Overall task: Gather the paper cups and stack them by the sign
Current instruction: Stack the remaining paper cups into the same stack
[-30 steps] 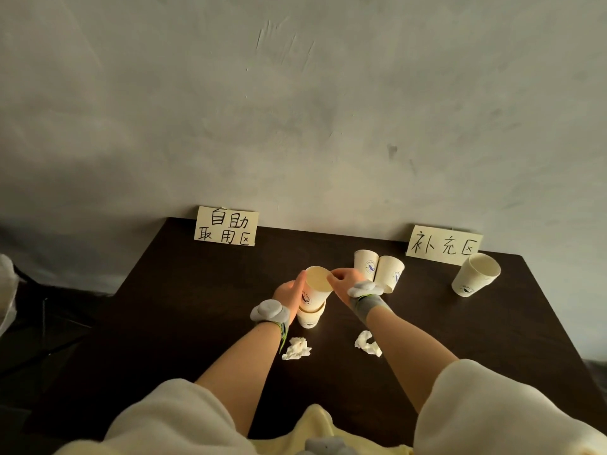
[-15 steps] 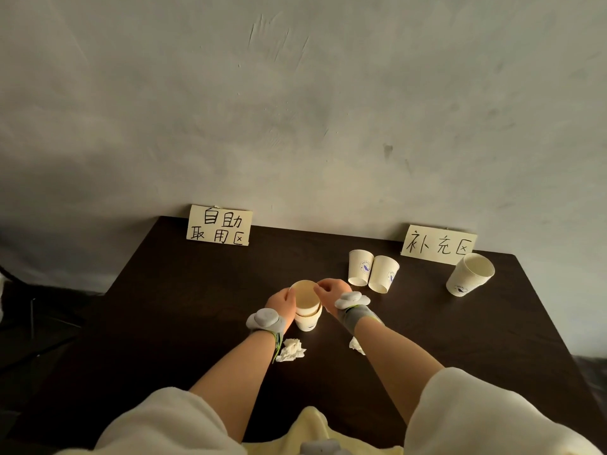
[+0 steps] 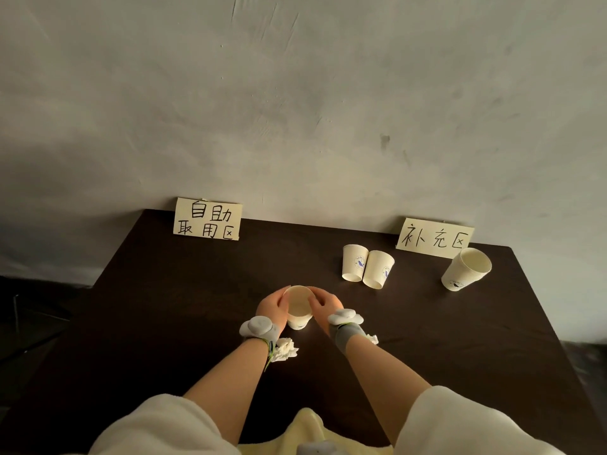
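Note:
A short stack of cream paper cups (image 3: pixel 298 307) stands upright mid-table. My left hand (image 3: pixel 271 307) and my right hand (image 3: pixel 323 303) clasp it from either side near the rim. Two upside-down cups (image 3: pixel 354 267) (image 3: pixel 377 269) stand touching each other further back on the right. Another upright stack of cups (image 3: pixel 466 269) sits at the far right, just below the right paper sign (image 3: pixel 435 238). A second handwritten sign (image 3: pixel 207 219) leans on the wall at the back left.
The dark table (image 3: pixel 184 290) ends at the grey wall behind. Two crumpled white tissues lie near my wrists, one (image 3: pixel 285 349) under the left and one (image 3: pixel 372 338) beside the right. The table's right edge runs close past the far-right cups.
The upper cup, held tilted above the lower one a second ago, has come down into it. Both hands have closed in around the joined stack.

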A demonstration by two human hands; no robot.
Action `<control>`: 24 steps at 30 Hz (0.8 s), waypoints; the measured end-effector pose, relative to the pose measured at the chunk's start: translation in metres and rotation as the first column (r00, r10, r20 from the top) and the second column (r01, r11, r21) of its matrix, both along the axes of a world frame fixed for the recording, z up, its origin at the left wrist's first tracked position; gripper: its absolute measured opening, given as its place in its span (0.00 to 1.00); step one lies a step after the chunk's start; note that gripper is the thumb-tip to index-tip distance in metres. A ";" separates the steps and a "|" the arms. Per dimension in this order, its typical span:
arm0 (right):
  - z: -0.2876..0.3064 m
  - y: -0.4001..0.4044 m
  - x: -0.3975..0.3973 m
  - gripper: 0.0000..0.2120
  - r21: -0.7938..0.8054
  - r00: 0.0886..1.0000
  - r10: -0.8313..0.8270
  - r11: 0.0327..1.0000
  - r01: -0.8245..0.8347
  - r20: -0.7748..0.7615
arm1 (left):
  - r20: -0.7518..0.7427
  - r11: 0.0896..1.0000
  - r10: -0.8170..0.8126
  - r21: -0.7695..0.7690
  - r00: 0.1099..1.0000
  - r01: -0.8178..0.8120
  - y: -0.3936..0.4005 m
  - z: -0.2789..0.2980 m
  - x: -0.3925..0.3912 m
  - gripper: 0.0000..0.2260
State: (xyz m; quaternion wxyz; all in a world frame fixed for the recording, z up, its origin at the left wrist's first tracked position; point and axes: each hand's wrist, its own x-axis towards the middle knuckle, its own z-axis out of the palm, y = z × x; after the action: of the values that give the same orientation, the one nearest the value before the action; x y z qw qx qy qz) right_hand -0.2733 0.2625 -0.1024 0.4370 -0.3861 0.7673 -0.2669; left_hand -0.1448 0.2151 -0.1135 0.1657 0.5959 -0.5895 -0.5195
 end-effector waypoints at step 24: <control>0.034 -0.105 -0.136 0.24 0.389 0.905 -0.005 0.902 0.189 -0.426 | 0.067 0.997 0.016 -0.072 0.998 -0.011 -0.064 -0.007 -0.042 0.18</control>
State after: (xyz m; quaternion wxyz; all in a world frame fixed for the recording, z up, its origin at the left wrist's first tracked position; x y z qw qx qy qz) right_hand -0.4095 0.1570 -0.0686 0.3227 -0.2906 0.9003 -0.0287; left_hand -0.1867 0.1516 -0.1203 0.1706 0.6109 -0.6090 -0.4763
